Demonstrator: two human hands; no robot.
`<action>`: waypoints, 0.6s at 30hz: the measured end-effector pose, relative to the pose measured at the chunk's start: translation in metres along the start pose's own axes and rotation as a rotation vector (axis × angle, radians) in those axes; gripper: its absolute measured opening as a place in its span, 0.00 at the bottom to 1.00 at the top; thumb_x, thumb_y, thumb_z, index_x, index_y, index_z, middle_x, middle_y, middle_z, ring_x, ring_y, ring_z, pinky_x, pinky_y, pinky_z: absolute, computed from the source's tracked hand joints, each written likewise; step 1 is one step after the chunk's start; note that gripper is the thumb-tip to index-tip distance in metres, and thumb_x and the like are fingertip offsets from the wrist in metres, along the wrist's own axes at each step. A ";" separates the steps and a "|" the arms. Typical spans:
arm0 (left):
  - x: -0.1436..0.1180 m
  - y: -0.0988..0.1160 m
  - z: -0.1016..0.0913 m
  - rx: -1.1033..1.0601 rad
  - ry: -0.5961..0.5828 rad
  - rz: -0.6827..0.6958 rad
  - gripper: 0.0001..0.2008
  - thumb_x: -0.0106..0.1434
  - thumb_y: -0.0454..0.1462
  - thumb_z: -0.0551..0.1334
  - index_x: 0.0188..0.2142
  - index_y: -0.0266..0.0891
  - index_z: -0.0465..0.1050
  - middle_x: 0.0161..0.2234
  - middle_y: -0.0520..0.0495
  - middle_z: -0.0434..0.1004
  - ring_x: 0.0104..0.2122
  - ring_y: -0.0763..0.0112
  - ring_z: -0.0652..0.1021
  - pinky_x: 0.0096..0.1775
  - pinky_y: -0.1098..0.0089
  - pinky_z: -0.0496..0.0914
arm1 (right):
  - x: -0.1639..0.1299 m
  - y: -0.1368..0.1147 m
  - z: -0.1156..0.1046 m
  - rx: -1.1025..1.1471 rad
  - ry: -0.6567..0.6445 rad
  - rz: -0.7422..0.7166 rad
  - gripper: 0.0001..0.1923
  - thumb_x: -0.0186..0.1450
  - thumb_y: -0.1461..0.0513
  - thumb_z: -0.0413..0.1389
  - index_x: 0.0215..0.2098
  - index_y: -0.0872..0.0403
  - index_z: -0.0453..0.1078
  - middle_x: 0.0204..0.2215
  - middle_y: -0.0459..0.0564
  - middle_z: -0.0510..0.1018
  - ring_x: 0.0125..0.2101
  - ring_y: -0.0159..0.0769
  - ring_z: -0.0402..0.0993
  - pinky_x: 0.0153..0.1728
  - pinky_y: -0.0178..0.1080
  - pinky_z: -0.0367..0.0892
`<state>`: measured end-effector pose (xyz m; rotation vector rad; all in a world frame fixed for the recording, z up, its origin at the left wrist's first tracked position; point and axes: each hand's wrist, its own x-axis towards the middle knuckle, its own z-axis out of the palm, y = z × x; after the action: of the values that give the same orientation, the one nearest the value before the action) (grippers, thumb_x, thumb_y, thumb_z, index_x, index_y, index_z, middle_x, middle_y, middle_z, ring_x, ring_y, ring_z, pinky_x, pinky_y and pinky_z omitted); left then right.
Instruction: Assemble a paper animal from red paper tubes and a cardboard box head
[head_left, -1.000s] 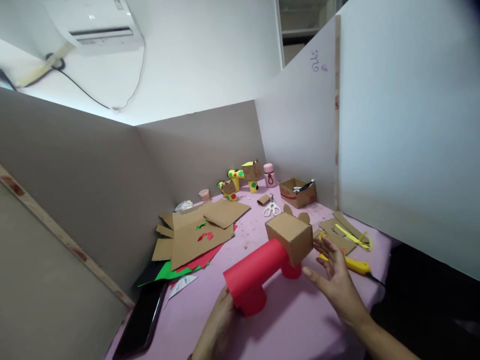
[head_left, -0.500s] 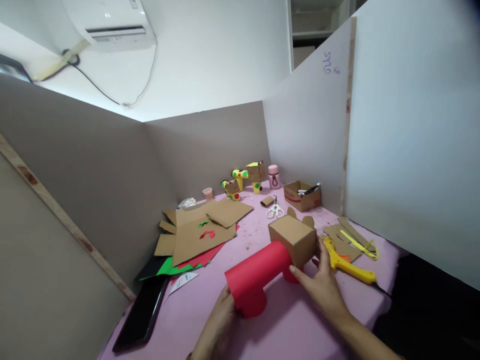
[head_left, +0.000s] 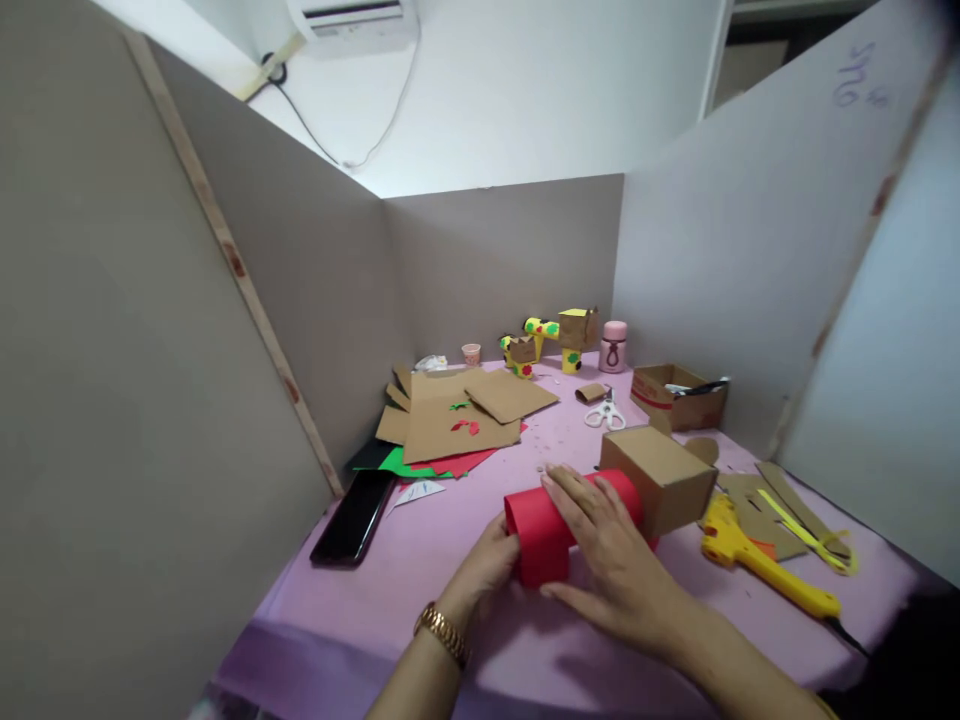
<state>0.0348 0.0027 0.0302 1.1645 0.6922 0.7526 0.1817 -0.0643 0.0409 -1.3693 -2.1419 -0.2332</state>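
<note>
On pink desk point(head_left: 465, 610): red paper tube point(head_left: 551, 520), cardboard box point(head_left: 660, 478) at far end. Right hand point(head_left: 607, 560) lay flat, fingers spread; left hand point(head_left: 487, 570) gripped near end. Even, light pressure advisable, avoiding creases.

My right hand point(head_left: 611, 560) lies flat over the red paper tube point(head_left: 551, 525) at lower centre, my left hand point(head_left: 487, 570) touching its near end. A cardboard box point(head_left: 660, 478) adjoins the tube; a yellow glue gun point(head_left: 757, 560) lies at lower right.
</note>
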 end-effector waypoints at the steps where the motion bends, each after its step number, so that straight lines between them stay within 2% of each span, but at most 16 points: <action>1: 0.000 0.000 -0.001 0.019 0.000 0.020 0.19 0.52 0.38 0.65 0.44 0.36 0.72 0.29 0.47 0.79 0.31 0.67 0.76 0.38 0.66 0.69 | 0.009 0.001 -0.001 -0.035 -0.059 -0.015 0.51 0.54 0.63 0.61 0.65 0.51 0.33 0.64 0.59 0.52 0.63 0.51 0.45 0.57 0.63 0.48; 3: 0.002 -0.003 -0.003 0.051 0.012 0.061 0.18 0.52 0.37 0.64 0.44 0.36 0.72 0.30 0.47 0.79 0.32 0.65 0.77 0.39 0.65 0.70 | 0.021 0.004 0.001 -0.096 -0.150 -0.020 0.53 0.49 0.67 0.61 0.65 0.51 0.36 0.63 0.59 0.55 0.61 0.53 0.49 0.56 0.64 0.48; 6: 0.007 -0.013 -0.010 0.102 0.061 0.154 0.20 0.50 0.36 0.64 0.45 0.36 0.70 0.39 0.44 0.78 0.39 0.63 0.76 0.43 0.64 0.69 | 0.022 0.009 0.009 -0.170 -0.199 -0.034 0.50 0.48 0.70 0.58 0.65 0.52 0.39 0.60 0.60 0.60 0.59 0.54 0.55 0.54 0.65 0.50; 9: 0.005 -0.024 -0.020 0.170 0.166 0.257 0.24 0.54 0.39 0.62 0.50 0.36 0.63 0.47 0.38 0.73 0.46 0.61 0.74 0.47 0.62 0.68 | 0.016 0.013 0.016 -0.214 -0.162 -0.066 0.47 0.50 0.70 0.56 0.64 0.52 0.40 0.59 0.61 0.63 0.57 0.54 0.58 0.52 0.65 0.52; 11: -0.005 -0.029 -0.027 0.245 0.283 0.332 0.22 0.60 0.42 0.57 0.52 0.35 0.60 0.50 0.35 0.70 0.49 0.60 0.72 0.50 0.59 0.66 | 0.014 0.014 0.018 -0.231 -0.129 -0.082 0.46 0.50 0.70 0.55 0.64 0.52 0.40 0.58 0.61 0.64 0.56 0.54 0.60 0.51 0.64 0.54; 14: -0.027 -0.030 -0.034 0.414 0.394 0.481 0.13 0.62 0.40 0.54 0.44 0.38 0.68 0.47 0.39 0.71 0.49 0.62 0.70 0.53 0.56 0.61 | 0.012 0.016 0.020 -0.254 -0.086 -0.108 0.47 0.50 0.69 0.54 0.64 0.52 0.39 0.56 0.63 0.66 0.54 0.55 0.63 0.49 0.64 0.56; 16: -0.039 -0.029 -0.035 0.523 0.348 0.583 0.10 0.60 0.36 0.57 0.41 0.42 0.72 0.45 0.43 0.74 0.48 0.62 0.70 0.54 0.56 0.59 | 0.011 0.017 0.022 -0.261 -0.068 -0.125 0.47 0.51 0.69 0.53 0.65 0.52 0.37 0.56 0.62 0.66 0.54 0.56 0.64 0.48 0.63 0.56; 18: -0.044 -0.027 -0.035 0.735 0.247 0.684 0.15 0.58 0.33 0.58 0.45 0.43 0.71 0.47 0.45 0.75 0.51 0.62 0.69 0.55 0.57 0.57 | 0.011 0.018 0.024 -0.262 -0.062 -0.136 0.47 0.52 0.68 0.52 0.66 0.51 0.35 0.56 0.62 0.66 0.54 0.55 0.64 0.49 0.63 0.56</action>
<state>-0.0142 -0.0205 -0.0011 2.0556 0.8104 1.2847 0.1850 -0.0374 0.0242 -1.3882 -2.3224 -0.5486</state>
